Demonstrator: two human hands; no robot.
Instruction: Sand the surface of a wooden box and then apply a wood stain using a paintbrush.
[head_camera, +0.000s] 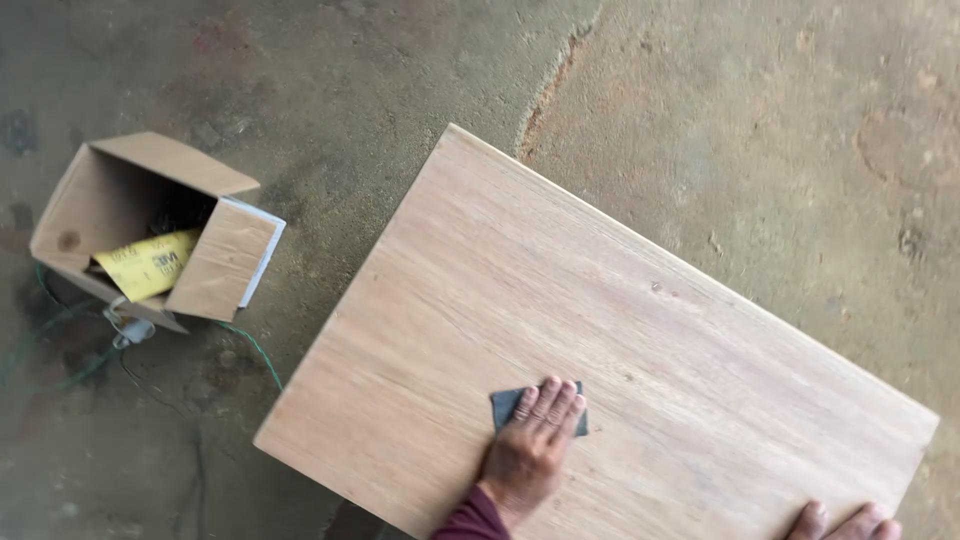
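Wooden board (600, 340) is lying flat on the concrete floor (780, 120), and the left hand (530, 445) is pressing flat, fingers together, on a dark sheet of sandpaper (505, 405) near the board's near edge. Only the right hand's (845, 522) fingertips are showing at the frame's bottom, seemingly resting on the board. An open cardboard box (150, 230) is sitting well apart to the left.

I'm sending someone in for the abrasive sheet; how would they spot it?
Find the big pale wooden board lying on the concrete floor. Near its lower edge, the left hand presses flat on a small dark grey sandpaper square, the only dark thing on the board.
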